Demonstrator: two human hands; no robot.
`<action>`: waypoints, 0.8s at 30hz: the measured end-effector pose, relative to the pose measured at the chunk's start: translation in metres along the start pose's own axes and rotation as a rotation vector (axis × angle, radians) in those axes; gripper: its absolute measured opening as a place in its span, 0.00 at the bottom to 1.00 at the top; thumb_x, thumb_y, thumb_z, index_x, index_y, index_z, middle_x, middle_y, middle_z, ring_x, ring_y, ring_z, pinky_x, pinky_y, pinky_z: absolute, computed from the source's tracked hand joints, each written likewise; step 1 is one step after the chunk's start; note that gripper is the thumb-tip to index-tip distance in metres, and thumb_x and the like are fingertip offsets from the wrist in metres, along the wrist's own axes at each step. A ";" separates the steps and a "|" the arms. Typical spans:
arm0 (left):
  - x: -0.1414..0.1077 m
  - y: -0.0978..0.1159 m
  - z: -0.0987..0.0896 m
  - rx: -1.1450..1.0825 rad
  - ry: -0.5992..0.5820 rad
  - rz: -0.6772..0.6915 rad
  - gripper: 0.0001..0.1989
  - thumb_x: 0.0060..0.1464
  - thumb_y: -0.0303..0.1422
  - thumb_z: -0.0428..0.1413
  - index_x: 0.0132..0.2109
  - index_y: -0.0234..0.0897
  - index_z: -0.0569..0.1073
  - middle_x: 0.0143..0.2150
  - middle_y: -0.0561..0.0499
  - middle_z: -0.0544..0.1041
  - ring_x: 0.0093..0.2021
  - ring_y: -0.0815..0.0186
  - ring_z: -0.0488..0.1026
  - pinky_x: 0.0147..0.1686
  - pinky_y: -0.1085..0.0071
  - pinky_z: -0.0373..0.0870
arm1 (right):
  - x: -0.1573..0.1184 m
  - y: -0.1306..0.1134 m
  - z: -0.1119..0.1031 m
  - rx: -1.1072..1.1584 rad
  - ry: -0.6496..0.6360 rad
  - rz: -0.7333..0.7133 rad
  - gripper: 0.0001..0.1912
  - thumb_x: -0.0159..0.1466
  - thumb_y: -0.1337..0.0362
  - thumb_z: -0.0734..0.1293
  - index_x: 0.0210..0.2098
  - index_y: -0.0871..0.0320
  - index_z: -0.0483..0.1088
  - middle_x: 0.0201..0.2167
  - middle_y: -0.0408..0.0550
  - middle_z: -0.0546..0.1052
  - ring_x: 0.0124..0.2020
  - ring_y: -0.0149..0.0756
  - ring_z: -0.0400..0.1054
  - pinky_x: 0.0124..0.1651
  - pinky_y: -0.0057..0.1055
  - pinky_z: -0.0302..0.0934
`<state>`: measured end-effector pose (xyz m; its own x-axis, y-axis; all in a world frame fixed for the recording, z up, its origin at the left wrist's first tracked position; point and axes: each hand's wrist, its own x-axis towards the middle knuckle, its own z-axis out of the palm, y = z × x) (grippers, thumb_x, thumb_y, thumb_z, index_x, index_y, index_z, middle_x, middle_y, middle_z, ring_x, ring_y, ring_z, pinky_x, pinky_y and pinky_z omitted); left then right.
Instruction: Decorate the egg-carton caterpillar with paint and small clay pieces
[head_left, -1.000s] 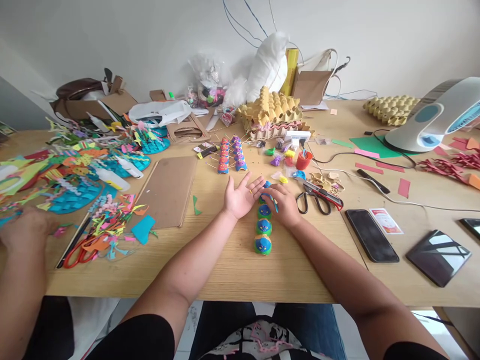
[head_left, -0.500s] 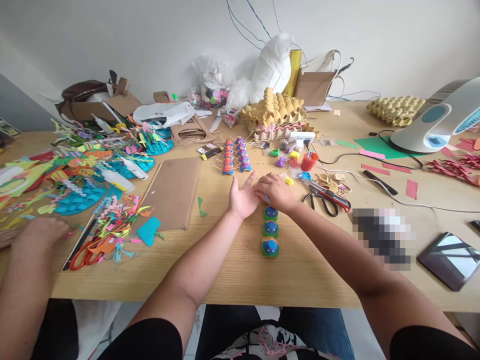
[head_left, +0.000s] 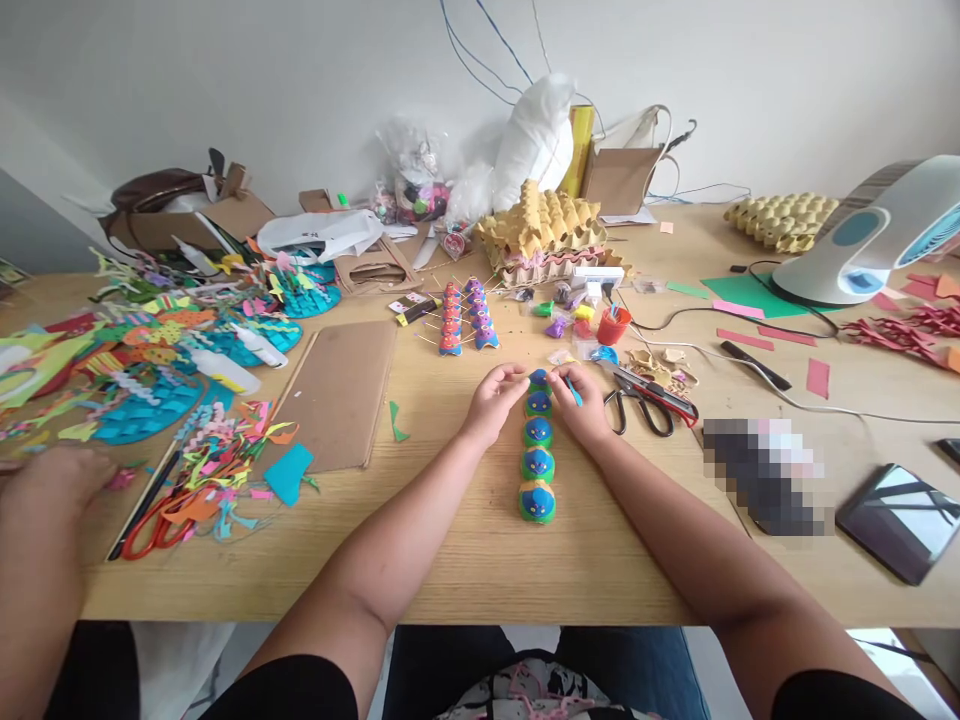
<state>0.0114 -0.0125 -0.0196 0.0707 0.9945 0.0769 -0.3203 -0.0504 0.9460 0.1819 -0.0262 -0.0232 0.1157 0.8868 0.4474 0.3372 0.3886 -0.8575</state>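
The right hand [head_left: 583, 402] has its grip curled round a small blue piece [head_left: 573, 391], its fingertips by the far end of a blue-and-green caterpillar [head_left: 538, 463]. The left hand [head_left: 495, 402] is bent at the opposite side of that end; whether its grip is together or apart, or touches the caterpillar, I cannot tell. The caterpillar lies lengthwise on the bench [head_left: 465, 570], between the forearms. Just right of the right hand are black-handled scissors [head_left: 651, 410] and a red cutter [head_left: 660, 394]. Beyond stand two smaller caterpillars [head_left: 466, 318] side by side; cardboard [head_left: 337, 395] lies to the left, near paper scraps [head_left: 225, 450].
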 end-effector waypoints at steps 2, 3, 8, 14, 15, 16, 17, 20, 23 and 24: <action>-0.004 0.002 0.001 0.090 -0.006 0.051 0.10 0.53 0.25 0.69 0.42 0.43 0.84 0.49 0.51 0.82 0.54 0.64 0.75 0.58 0.72 0.67 | 0.001 -0.001 0.002 0.008 -0.039 -0.015 0.24 0.67 0.40 0.67 0.31 0.53 0.72 0.30 0.45 0.73 0.35 0.38 0.66 0.44 0.39 0.64; -0.006 0.004 0.002 0.127 -0.015 0.084 0.11 0.51 0.24 0.70 0.41 0.43 0.85 0.50 0.50 0.82 0.57 0.62 0.74 0.61 0.71 0.65 | 0.002 -0.002 0.003 0.012 -0.058 -0.024 0.25 0.67 0.38 0.67 0.31 0.53 0.72 0.30 0.45 0.74 0.35 0.38 0.66 0.45 0.39 0.65; -0.008 0.007 0.003 0.209 -0.020 0.173 0.07 0.51 0.25 0.71 0.36 0.42 0.86 0.49 0.46 0.80 0.59 0.58 0.73 0.70 0.66 0.60 | 0.004 -0.004 0.004 0.037 -0.113 -0.047 0.28 0.66 0.35 0.66 0.30 0.54 0.73 0.30 0.47 0.75 0.35 0.38 0.68 0.46 0.40 0.66; -0.008 0.003 0.001 0.271 -0.008 0.230 0.05 0.54 0.27 0.70 0.35 0.44 0.86 0.48 0.46 0.79 0.58 0.59 0.73 0.70 0.64 0.61 | 0.004 -0.005 0.003 0.049 -0.156 -0.037 0.28 0.68 0.35 0.64 0.31 0.54 0.72 0.32 0.47 0.76 0.37 0.39 0.69 0.48 0.40 0.67; -0.008 0.003 0.001 0.253 0.002 0.215 0.05 0.54 0.27 0.70 0.35 0.43 0.86 0.48 0.46 0.79 0.58 0.59 0.73 0.70 0.64 0.61 | 0.004 -0.006 0.003 0.040 -0.170 -0.040 0.29 0.68 0.35 0.63 0.32 0.54 0.72 0.32 0.47 0.76 0.37 0.39 0.70 0.49 0.40 0.67; -0.009 0.004 0.002 0.239 0.013 0.202 0.05 0.54 0.26 0.70 0.34 0.43 0.86 0.47 0.46 0.79 0.58 0.59 0.73 0.70 0.64 0.61 | 0.004 -0.006 0.003 0.030 -0.184 -0.047 0.29 0.68 0.35 0.63 0.32 0.54 0.72 0.33 0.48 0.76 0.38 0.39 0.70 0.49 0.40 0.67; -0.009 0.006 0.002 0.235 0.020 0.195 0.05 0.53 0.26 0.70 0.34 0.42 0.86 0.47 0.45 0.79 0.58 0.58 0.73 0.70 0.64 0.61 | 0.004 -0.007 0.003 0.021 -0.199 -0.058 0.29 0.68 0.35 0.63 0.32 0.54 0.72 0.32 0.48 0.76 0.38 0.40 0.69 0.48 0.41 0.66; -0.010 0.009 0.004 0.251 0.018 0.190 0.06 0.53 0.25 0.69 0.33 0.42 0.86 0.47 0.45 0.79 0.59 0.57 0.73 0.70 0.64 0.60 | 0.003 -0.009 0.004 0.004 -0.230 -0.100 0.29 0.69 0.35 0.62 0.30 0.54 0.71 0.31 0.47 0.75 0.37 0.40 0.68 0.48 0.41 0.66; -0.009 0.008 0.003 0.254 0.010 0.201 0.06 0.53 0.26 0.70 0.34 0.43 0.86 0.48 0.45 0.80 0.59 0.57 0.73 0.70 0.65 0.60 | 0.002 -0.009 0.004 0.019 -0.221 -0.107 0.28 0.69 0.36 0.62 0.30 0.53 0.70 0.31 0.47 0.75 0.36 0.39 0.68 0.48 0.41 0.66; -0.009 0.007 0.003 0.256 0.003 0.211 0.06 0.53 0.26 0.70 0.37 0.43 0.87 0.49 0.45 0.80 0.59 0.57 0.73 0.70 0.65 0.61 | 0.002 -0.008 0.004 0.027 -0.208 -0.100 0.27 0.70 0.37 0.62 0.30 0.53 0.70 0.31 0.47 0.75 0.37 0.39 0.68 0.48 0.41 0.66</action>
<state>0.0108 -0.0217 -0.0124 0.0254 0.9598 0.2794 -0.0801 -0.2766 0.9576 0.1755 -0.0266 -0.0167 -0.1129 0.8751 0.4706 0.3120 0.4809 -0.8194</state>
